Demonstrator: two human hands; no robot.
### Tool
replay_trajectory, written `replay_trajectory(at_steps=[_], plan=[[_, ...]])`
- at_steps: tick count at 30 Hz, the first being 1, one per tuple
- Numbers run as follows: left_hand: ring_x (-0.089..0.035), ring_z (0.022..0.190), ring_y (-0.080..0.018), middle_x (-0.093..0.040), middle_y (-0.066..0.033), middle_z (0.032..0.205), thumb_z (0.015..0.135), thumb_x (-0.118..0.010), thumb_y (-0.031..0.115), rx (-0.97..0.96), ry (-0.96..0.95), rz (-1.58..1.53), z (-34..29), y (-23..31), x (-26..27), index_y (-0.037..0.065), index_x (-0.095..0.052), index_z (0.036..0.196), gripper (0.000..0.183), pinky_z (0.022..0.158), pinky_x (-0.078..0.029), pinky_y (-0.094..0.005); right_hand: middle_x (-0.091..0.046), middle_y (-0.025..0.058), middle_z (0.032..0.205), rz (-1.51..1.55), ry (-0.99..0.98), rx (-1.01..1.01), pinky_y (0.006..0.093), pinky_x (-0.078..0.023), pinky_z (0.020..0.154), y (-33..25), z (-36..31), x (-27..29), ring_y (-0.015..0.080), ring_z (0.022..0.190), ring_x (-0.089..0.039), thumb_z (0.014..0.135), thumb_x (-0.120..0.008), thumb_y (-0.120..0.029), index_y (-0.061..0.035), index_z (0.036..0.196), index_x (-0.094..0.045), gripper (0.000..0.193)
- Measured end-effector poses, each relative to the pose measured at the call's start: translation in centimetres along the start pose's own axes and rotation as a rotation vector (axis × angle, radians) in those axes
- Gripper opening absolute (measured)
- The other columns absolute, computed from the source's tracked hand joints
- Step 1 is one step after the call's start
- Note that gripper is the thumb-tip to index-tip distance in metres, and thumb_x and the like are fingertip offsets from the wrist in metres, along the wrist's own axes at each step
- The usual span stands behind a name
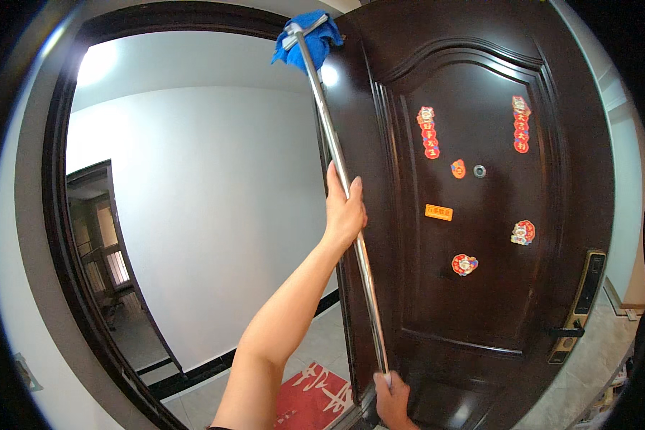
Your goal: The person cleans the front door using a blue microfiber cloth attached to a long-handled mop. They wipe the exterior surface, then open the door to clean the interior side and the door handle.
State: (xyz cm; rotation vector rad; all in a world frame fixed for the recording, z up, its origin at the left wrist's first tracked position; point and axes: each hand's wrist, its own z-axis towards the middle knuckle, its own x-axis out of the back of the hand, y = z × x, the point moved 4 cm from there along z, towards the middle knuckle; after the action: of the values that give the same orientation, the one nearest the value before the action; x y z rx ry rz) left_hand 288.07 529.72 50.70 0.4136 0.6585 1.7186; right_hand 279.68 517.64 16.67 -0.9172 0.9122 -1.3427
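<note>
A long-handled mop (pixel 369 287) with a shiny metal pole slants up across the view. My left hand (pixel 346 211) is wrapped round the middle of the pole, its arm stretched upward. Low down, my right hand (pixel 393 400) grips the pole's bottom end. At the top, a blue cloth (pixel 325 37) covers the mop's flat head, up by the top corner of the dark brown door (pixel 466 301), on its hinge side. Whether the cloth presses on the door or the frame I cannot tell.
The door stands open, bearing several red and orange stickers, a round peephole (pixel 479 171) and a lock with a black handle (pixel 572 330) on its right edge. Left of it, the dark door frame (pixel 57 215) surrounds a hallway with a white wall (pixel 208 193). A red mat (pixel 315 401) lies on the floor.
</note>
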Motion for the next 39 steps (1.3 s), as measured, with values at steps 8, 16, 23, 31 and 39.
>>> replay_trajectory(at_steps=[8, 16, 23, 31, 39], plan=[[-0.060, 0.079, -0.0392, -0.060, -0.0266, 0.087, 0.090, -0.047, 0.015, -0.143, 0.075, 0.402, 5.5, -4.2, -2.1, 0.003, -0.020, 0.135, 0.053, 0.066, -0.048, -0.0435, -0.055, 0.0122, 0.060, 0.048, 0.073, 0.060, 0.0337, -0.041, 0.049, -4.5, 3.7, -1.2, 0.0180, 0.052, -0.053, 0.086, -0.057, -0.019, 0.0026, 0.080, -0.051, 0.023], [-0.059, 0.081, -0.0445, -0.059, -0.0305, 0.088, 0.091, -0.045, 0.012, -0.125, 0.123, 0.492, -0.2, -6.0, -5.2, 0.001, -0.017, 0.134, 0.053, 0.067, -0.046, -0.0466, -0.047, 0.0033, 0.059, -0.082, 0.042, -0.010, 0.0286, -0.036, 0.046, -0.7, 2.7, 2.7, 0.0089, 0.052, -0.042, 0.090, -0.052, -0.021, -0.0012, 0.076, -0.046, 0.025], [-0.059, 0.080, -0.0434, -0.058, -0.0303, 0.087, 0.091, -0.045, 0.013, -0.068, 0.115, 0.459, -7.4, -9.7, -5.2, 0.005, -0.014, 0.137, 0.056, 0.066, -0.046, -0.0458, -0.057, 0.0157, 0.063, -0.274, -0.066, -0.160, 0.0397, -0.043, 0.051, 6.0, -1.6, 4.9, 0.0308, 0.056, -0.058, 0.087, -0.056, -0.027, 0.0017, 0.085, -0.051, 0.029], [-0.058, 0.063, -0.0270, -0.057, -0.0207, 0.075, 0.092, -0.046, 0.016, 0.094, 0.121, 0.300, -10.8, -10.9, -3.1, 0.005, -0.018, 0.138, 0.055, 0.060, -0.046, -0.0356, -0.059, 0.0195, 0.068, -0.399, 0.087, 0.172, 0.0409, -0.043, 0.049, 6.3, -5.6, 6.1, 0.0362, 0.060, -0.059, 0.090, -0.053, -0.027, -0.0014, 0.088, -0.054, 0.026], [-0.043, 0.041, -0.0080, -0.047, -0.0022, 0.058, 0.092, -0.046, 0.017, 0.083, 0.180, 0.040, -8.4, -8.3, -1.1, 0.007, -0.018, 0.139, 0.055, 0.035, -0.035, -0.0239, -0.060, 0.0188, 0.070, -0.379, 0.101, 0.210, 0.0425, -0.043, 0.052, 1.2, -3.8, 5.6, 0.0380, 0.064, -0.059, 0.090, -0.052, -0.031, -0.0028, 0.089, -0.055, 0.028]])
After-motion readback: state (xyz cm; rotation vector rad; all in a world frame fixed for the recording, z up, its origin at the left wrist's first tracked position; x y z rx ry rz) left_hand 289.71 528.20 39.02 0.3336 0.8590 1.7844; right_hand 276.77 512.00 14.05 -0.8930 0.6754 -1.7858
